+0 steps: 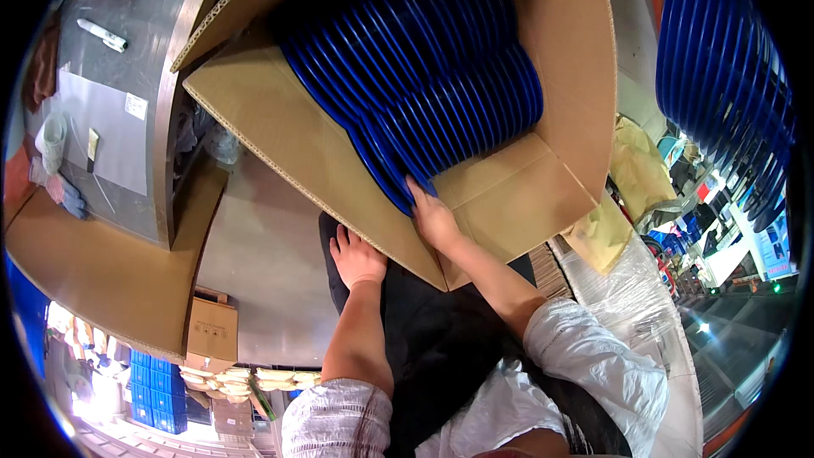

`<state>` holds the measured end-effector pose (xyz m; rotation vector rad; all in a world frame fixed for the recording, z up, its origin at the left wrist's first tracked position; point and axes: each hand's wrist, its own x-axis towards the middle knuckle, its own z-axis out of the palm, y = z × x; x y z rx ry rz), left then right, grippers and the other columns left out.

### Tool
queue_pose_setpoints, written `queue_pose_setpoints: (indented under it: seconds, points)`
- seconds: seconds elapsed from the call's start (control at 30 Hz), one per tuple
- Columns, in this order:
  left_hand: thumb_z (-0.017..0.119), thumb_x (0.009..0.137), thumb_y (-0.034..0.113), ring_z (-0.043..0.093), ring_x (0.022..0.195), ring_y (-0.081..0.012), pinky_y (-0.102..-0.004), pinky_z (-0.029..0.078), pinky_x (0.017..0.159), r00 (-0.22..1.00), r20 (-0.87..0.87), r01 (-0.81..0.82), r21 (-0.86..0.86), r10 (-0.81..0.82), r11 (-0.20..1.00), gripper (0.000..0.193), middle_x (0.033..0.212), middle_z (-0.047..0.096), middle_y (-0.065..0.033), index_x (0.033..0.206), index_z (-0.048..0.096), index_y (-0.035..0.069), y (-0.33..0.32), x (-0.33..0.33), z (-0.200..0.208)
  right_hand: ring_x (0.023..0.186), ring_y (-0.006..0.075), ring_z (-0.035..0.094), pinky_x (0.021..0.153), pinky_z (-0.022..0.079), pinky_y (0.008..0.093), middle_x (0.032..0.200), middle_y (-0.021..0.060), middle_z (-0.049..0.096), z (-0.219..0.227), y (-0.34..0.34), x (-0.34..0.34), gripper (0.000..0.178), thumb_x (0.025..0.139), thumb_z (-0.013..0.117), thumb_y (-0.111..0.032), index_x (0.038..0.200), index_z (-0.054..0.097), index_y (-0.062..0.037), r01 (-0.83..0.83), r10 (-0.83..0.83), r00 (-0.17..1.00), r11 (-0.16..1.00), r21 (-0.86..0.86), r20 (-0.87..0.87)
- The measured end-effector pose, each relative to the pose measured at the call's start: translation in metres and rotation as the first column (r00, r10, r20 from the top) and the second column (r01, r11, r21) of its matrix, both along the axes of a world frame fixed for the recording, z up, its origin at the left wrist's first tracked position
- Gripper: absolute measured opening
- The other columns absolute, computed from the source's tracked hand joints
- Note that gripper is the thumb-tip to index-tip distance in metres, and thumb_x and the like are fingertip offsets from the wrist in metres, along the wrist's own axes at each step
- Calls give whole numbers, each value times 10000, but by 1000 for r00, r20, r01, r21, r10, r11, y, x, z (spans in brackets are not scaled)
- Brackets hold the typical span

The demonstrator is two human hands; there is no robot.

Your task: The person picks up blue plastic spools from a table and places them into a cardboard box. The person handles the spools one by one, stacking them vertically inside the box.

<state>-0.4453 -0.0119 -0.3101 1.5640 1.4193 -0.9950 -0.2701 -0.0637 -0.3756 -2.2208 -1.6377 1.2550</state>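
A tall open cardboard box (263, 131) holds rows of glossy dark-blue plastic pieces (458, 110) with curved rims, nested closely together; their exact kind cannot be told. My right hand (434, 219) reaches inside, its fingers closed at the lower edge of the nearest blue piece (379, 171). Part of that grip is hidden by the hand itself. Outside the box, my left hand (356, 259) has its fingers spread, lying beside the box's near edge over dark cloth.
A metal-edged worktable (127, 161) on the left carries a white marker (103, 35) and a small brush-like tool (92, 146). Another stack of blue pieces (721, 59) rises at right, near yellowish wrapping paper (640, 161). Blue crates (157, 390) and a small carton (212, 331) stand lower left.
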Motion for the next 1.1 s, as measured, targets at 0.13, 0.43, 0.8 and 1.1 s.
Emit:
queue_pose_setpoints:
  seconds: [0.13, 0.43, 0.8, 1.1]
  points:
    - [473, 913, 395, 367, 1353, -287, -498, 297, 1107, 1000, 8, 18, 56, -18, 998, 533, 1405, 499, -66, 1379, 505, 138, -9, -4, -12, 805, 359, 664, 711, 529, 486, 909, 153, 698, 0, 8, 39, 404, 886, 613, -175, 1288, 573, -157, -295, 292, 951, 765, -572, -101]
    - [474, 915, 369, 417, 1314, -305, -493, 320, 1088, 1000, 20, 11, 66, -13, 998, 501, 1382, 526, -90, 1353, 537, 136, -3, -3, -10, 828, 331, 661, 718, 548, 381, 945, 136, 663, -20, 231, 90, 178, 870, 621, -46, 1045, 652, -61, 96, -121, 993, 849, 520, 14]
    - [479, 908, 361, 409, 1317, -296, -499, 313, 1090, 1000, 17, 11, 60, -12, 998, 504, 1370, 530, -74, 1359, 531, 144, -2, -4, -9, 741, 291, 684, 567, 566, 402, 896, 107, 638, -52, 283, 88, 231, 799, 649, -77, 998, 530, -75, -262, 114, 849, 939, 224, 516]
    - [500, 893, 352, 410, 1324, -299, -504, 306, 1096, 1000, 13, 22, 65, -23, 998, 507, 1357, 533, -63, 1351, 535, 136, 1, -5, -8, 680, 320, 679, 594, 558, 413, 798, 141, 683, -36, 283, 112, 152, 865, 629, -129, 995, 598, -57, -314, 211, 882, 930, 192, 421]
